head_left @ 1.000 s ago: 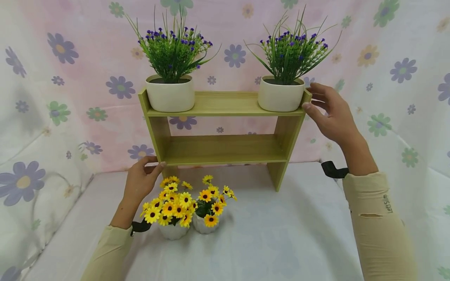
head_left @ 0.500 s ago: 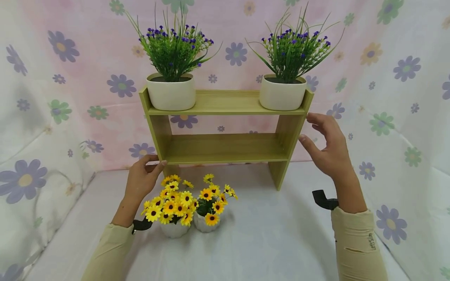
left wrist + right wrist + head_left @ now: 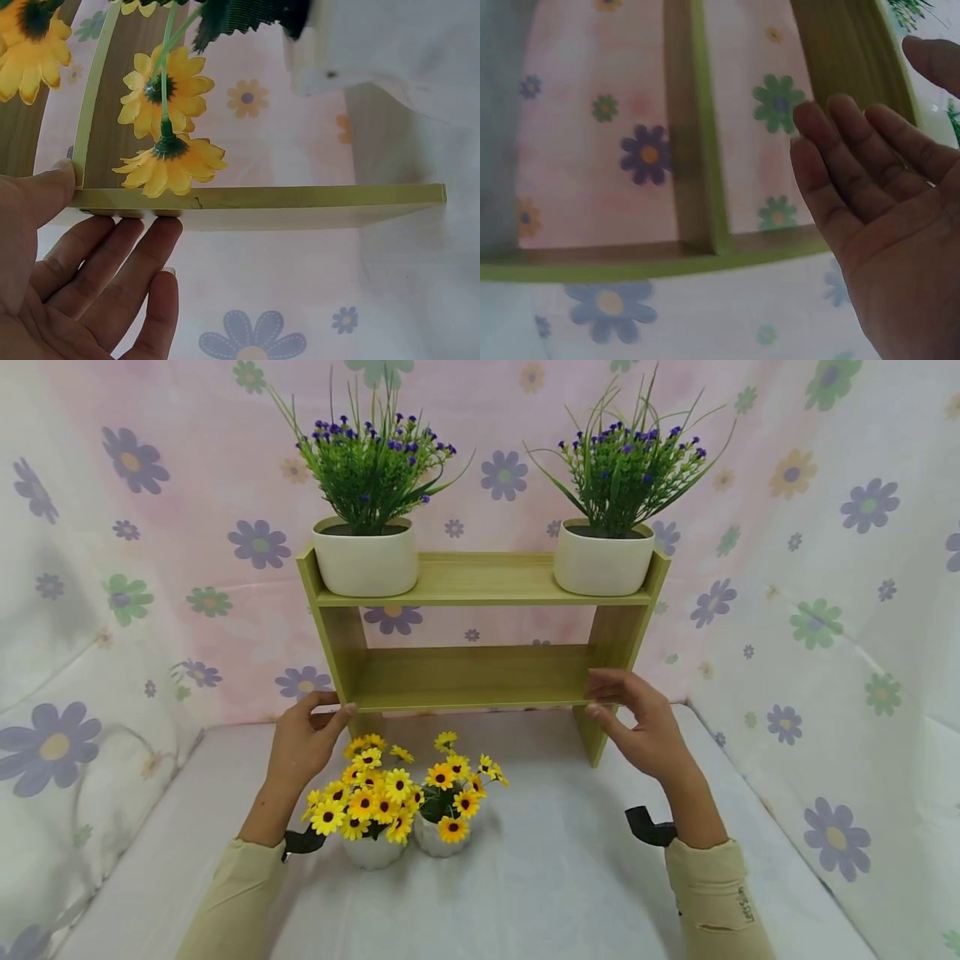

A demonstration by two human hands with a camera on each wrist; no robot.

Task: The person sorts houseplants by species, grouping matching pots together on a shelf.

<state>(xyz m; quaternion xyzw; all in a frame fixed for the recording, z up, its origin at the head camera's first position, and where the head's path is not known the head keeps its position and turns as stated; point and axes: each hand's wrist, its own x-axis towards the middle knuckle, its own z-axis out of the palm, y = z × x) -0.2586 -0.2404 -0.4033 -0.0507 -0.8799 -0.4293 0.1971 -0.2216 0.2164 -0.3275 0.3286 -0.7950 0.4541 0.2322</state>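
A two-tier wooden shelf point(image 3: 472, 681) stands upright on the white-covered table. At its left side board my left hand point(image 3: 300, 739) pinches the edge where the middle board joins. In the left wrist view the thumb point(image 3: 52, 191) lies on the front edge and the fingertips point(image 3: 161, 225) press the outer face. My right hand point(image 3: 641, 727) hovers in front of the shelf's lower right, holding nothing. Its fingers point(image 3: 855, 161) look loosely extended in the right wrist view. On the top board sit two white pots of purple-flowered grass, one left point(image 3: 365, 560), one right point(image 3: 602, 560).
Two small white pots of yellow daisies, a left one point(image 3: 372, 847) and a right one point(image 3: 441, 837), stand on the table point(image 3: 525, 893) before the shelf's left half. A flower-printed curtain point(image 3: 247, 460) hangs behind and at both sides.
My right hand has left the shelf's upper right corner and moved down and leftward to the middle board's right end. The left hand has kept its place on the left side board.
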